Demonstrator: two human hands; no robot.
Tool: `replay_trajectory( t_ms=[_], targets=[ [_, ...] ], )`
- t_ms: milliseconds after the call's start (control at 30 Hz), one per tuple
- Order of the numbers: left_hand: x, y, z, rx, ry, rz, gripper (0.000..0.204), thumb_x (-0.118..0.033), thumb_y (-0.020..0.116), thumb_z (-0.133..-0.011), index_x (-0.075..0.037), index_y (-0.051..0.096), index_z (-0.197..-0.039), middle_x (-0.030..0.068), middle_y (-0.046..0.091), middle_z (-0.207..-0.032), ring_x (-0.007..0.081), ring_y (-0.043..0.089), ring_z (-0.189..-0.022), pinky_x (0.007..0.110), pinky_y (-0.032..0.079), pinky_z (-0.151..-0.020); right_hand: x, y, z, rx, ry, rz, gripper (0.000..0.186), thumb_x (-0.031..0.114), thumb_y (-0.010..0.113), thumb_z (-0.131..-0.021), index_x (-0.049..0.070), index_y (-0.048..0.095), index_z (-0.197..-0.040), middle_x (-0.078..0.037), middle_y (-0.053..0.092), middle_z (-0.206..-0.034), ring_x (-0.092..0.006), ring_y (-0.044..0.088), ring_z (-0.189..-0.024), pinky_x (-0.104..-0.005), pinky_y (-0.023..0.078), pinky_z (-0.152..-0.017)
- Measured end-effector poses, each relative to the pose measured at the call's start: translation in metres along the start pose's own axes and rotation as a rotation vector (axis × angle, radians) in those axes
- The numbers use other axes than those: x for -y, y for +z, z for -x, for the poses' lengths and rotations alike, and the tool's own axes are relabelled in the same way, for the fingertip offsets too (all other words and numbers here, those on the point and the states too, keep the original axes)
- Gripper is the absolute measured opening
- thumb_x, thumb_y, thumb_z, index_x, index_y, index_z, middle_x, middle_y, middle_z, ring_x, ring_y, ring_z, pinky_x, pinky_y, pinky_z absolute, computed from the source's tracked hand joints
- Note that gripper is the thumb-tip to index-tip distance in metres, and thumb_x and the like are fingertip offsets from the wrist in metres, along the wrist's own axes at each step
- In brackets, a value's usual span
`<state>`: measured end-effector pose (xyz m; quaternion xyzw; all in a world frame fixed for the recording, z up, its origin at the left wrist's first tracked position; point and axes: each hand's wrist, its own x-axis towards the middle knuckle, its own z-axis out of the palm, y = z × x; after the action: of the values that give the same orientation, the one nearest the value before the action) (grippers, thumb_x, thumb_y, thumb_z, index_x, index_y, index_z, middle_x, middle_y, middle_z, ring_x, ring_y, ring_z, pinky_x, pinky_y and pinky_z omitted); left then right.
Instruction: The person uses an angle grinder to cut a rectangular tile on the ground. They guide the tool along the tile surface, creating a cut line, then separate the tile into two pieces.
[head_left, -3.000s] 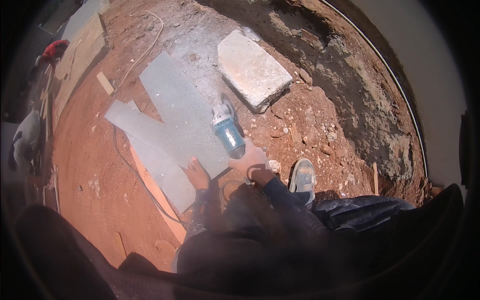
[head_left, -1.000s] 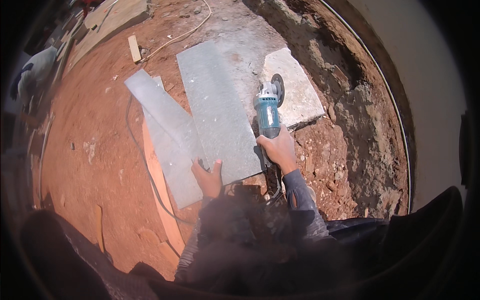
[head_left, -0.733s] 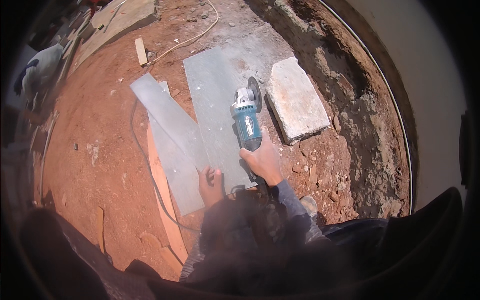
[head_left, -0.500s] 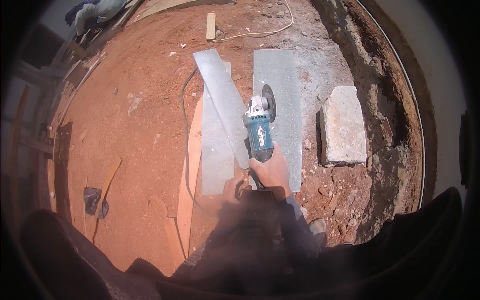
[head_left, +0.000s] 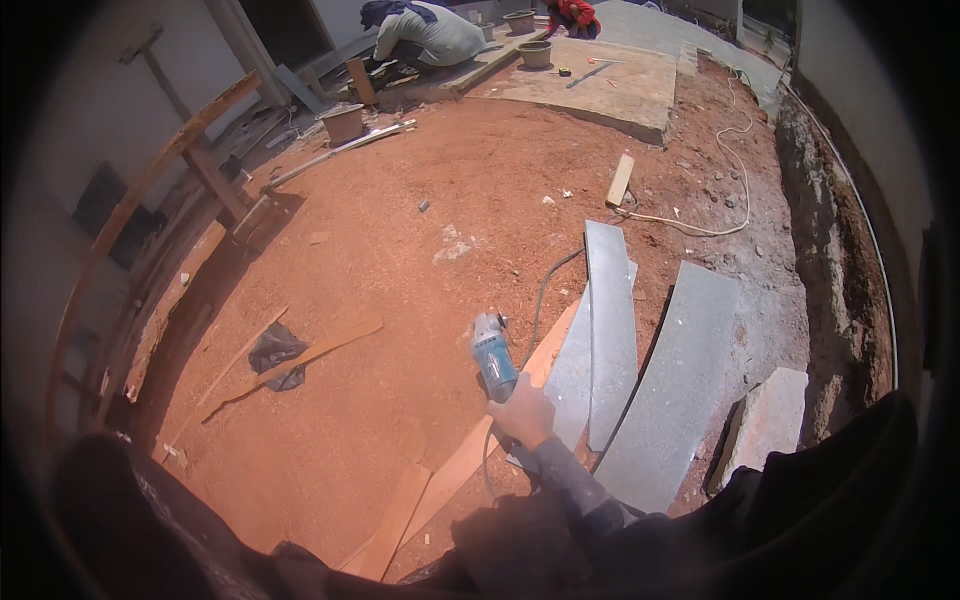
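My right hand (head_left: 523,411) is wrapped round the rear body of a teal angle grinder (head_left: 494,358) with a silver head. The grinder points away from me, over red soil just left of a long wooden plank (head_left: 455,472). I cannot make out its disc from here. A dark cord (head_left: 541,300) runs beside it. Right of my hand lie grey slabs: a narrow one (head_left: 611,335) resting across another pale slab (head_left: 572,385), and a wider slab (head_left: 676,375) farther right. My left hand does not show.
A rough pale block (head_left: 768,425) sits right of the slabs, near a trench (head_left: 830,270) along the wall. A wood offcut (head_left: 620,180) and white cable (head_left: 700,232) lie beyond. Black plastic (head_left: 277,352) is at left. Two people (head_left: 437,38) (head_left: 574,18) crouch far off near buckets (head_left: 535,54).
My view has swung left and up. The grinder has moved left, off the slabs to beside the plank. My left hand, earlier close behind the grinder, has gone out of view.
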<state>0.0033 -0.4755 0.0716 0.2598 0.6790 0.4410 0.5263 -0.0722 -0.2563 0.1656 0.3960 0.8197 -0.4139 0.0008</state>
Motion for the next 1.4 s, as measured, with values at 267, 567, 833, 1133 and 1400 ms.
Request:
replay_trajectory(
  t_ms=[267,567,833,1133,1400],
  targets=[
    [0.043,-0.090,-0.011,0.219,0.474,-0.064,0.043,-0.033,0.060,-0.100,0.000,0.059,-0.127,0.0100,0.069,-0.102,0.0202,0.065,-0.098,0.031,0.051,-0.089,0.055,0.113,-0.086,-0.242,-0.188,0.211,0.067,0.031,0.076,-0.078,0.000,0.047,-0.129,-0.019,0.065,-0.104,-0.0368,0.067,-0.095,-0.0461,0.056,-0.078],
    [0.114,-0.080,0.007,-0.235,-0.148,0.554,0.044,-0.031,0.064,-0.097,0.003,0.058,-0.125,0.0125,0.067,-0.100,0.0200,0.065,-0.093,0.031,0.053,-0.084,0.016,0.159,-0.059,-0.342,-0.286,0.302,0.085,0.028,0.076,-0.078,0.006,0.034,-0.148,-0.016,0.052,-0.112,-0.0301,0.055,-0.103,-0.0385,0.054,-0.078],
    [0.026,-0.100,-0.042,-0.462,-0.209,0.301,0.045,-0.030,0.065,-0.095,0.003,0.057,-0.125,0.0133,0.066,-0.102,0.0202,0.065,-0.094,0.032,0.053,-0.083,-0.005,0.155,-0.045,-0.300,-0.395,0.248,0.081,0.028,0.070,-0.078,0.008,0.036,-0.149,-0.016,0.053,-0.109,-0.0313,0.056,-0.099,-0.0428,0.050,-0.081],
    [-0.013,-0.096,-0.054,-0.587,-0.155,0.109,0.046,-0.028,0.066,-0.094,0.003,0.056,-0.126,0.0142,0.065,-0.105,0.0204,0.065,-0.095,0.032,0.054,-0.083,-0.015,0.132,-0.021,-0.231,-0.435,0.119,0.076,0.031,0.070,-0.079,0.005,0.040,-0.144,-0.019,0.053,-0.109,-0.0354,0.056,-0.099,-0.0479,0.048,-0.082],
    [-0.047,-0.089,-0.056,-0.769,0.029,-0.143,0.047,-0.027,0.068,-0.093,0.004,0.056,-0.127,0.0150,0.064,-0.107,0.0206,0.065,-0.096,0.032,0.054,-0.082,-0.022,0.064,0.005,-0.281,-0.399,0.054,0.063,0.036,0.070,-0.082,0.008,0.051,-0.136,-0.016,0.054,-0.113,-0.0358,0.055,-0.106,-0.0476,0.048,-0.086]
  ],
)
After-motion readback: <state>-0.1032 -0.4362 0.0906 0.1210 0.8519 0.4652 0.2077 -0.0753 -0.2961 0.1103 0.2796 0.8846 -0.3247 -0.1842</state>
